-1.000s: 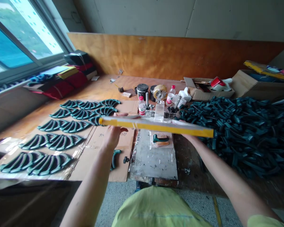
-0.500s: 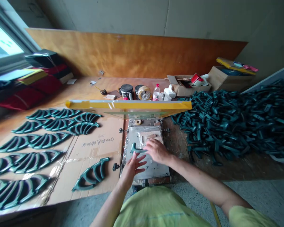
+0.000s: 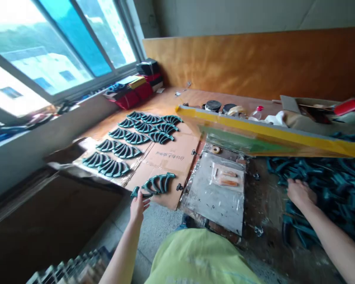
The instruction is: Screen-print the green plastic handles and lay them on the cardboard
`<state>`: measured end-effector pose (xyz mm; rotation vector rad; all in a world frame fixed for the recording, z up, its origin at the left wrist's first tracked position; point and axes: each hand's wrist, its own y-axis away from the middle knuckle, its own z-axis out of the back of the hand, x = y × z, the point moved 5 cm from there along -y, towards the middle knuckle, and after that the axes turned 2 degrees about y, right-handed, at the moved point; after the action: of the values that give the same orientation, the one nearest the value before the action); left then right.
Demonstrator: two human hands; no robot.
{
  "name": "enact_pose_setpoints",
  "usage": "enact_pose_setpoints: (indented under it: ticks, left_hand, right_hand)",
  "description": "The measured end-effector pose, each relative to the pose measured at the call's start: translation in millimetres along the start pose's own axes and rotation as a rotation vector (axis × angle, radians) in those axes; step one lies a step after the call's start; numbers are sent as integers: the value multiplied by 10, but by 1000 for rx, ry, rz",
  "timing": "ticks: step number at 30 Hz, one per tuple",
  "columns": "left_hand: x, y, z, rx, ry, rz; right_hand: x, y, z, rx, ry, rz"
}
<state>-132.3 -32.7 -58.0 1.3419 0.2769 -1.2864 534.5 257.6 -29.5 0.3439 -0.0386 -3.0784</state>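
Note:
My left hand [image 3: 138,206] pinches a dark green curved handle [image 3: 144,194] by its thicker end, low over the cardboard's front edge. Right beside it, a short row of similar green handles [image 3: 157,184] lies side by side. My right hand [image 3: 301,193] is at the left edge of a large heap of loose green handles [image 3: 334,197]. Its fingers bend down onto the heap; their tips are hidden, and whether they grip a piece does not show. Between the hands lies a grey metal plate [image 3: 208,189] with a clear-wrapped, pale rectangular fixture [image 3: 228,177] on it.
Fanned rows of green handles [image 3: 136,138] cover the cardboard sheet [image 3: 162,157]. A yellow-taped screen frame [image 3: 266,128] tilts above the plate. Black clamp knobs [image 3: 179,187] stick out beside it. Jars [image 3: 213,105], a red-capped bottle [image 3: 256,113] and an open box [image 3: 290,103] stand behind.
The view has swung left. My left hand has carried the green handle from the plate to the cardboard's front edge. My right hand has left the plate and reached the heap.

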Motion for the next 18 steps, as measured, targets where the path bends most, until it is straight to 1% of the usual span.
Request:
enact_pose_setpoints:
  ticks: [1,3,6,9,13,18]
  left_hand:
    - [57,-40,56,-28,-12,17]
    - [153,-107,90,-51,-43,36]
    - [243,-194,36,-45,-112,41]
    - [269,-263,-38,-11,-223,29]
    - [189,-337,-51,15,-443,-20]
    - [-27,-408,18,-55,-692,-104]
  right_hand:
    - [-61,-17,-80,24,24,15]
    - [-119,-40,-181,71,39,23]
    - [-131,-93,-212,87,10,29]
    - [-148,-142,-211,91,-18,44]
    - [-167,-129,-185,97,-40,45]
    - [-126,-78,-148,82,-51,52]
